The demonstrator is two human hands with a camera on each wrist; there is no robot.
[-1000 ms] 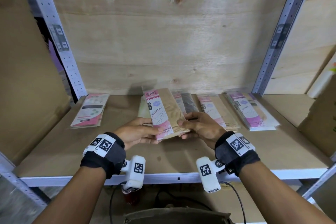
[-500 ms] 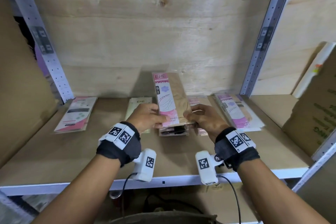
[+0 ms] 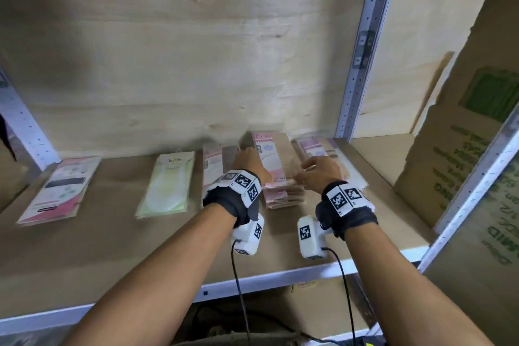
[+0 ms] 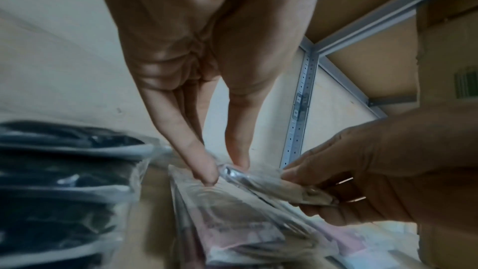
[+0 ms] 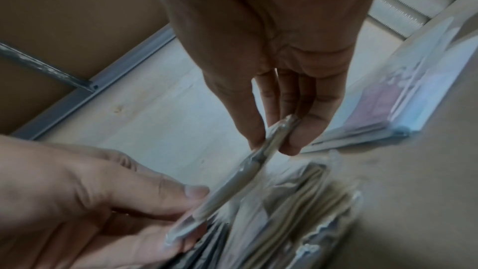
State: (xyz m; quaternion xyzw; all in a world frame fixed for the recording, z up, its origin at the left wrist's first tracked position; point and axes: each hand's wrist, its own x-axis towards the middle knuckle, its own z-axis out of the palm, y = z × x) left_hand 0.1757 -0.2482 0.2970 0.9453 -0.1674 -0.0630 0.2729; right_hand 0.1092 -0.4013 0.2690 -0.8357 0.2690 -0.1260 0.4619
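Now the tan hosiery packet (image 3: 271, 153), pinched at its near end by the left grip (image 3: 247, 163) and right grip (image 3: 320, 171), had moved right from mid-shelf to just over the matching stack (image 3: 283, 198) by the shelf's (image 3: 112, 233) back right corner. Setting it down seemed next.

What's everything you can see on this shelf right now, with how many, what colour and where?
held packet: one, beige and pink, over the middle stack.
middle stack: several packets, count unclear, pink and beige, under the held packet.
dark packets: a few, pink and dark, beside the left hand.
purple packets: a pile, purple and white, shelf's right end.
green packet: one, pale green, left of centre.
pink packet: one, pink and white, far left.
cardboard box: one, brown, green print, right of the shelf.
shelf: one, brown board, grey metal frame.
left hand: one, pinching the held packet's left edge.
right hand: one, pinching its right edge.
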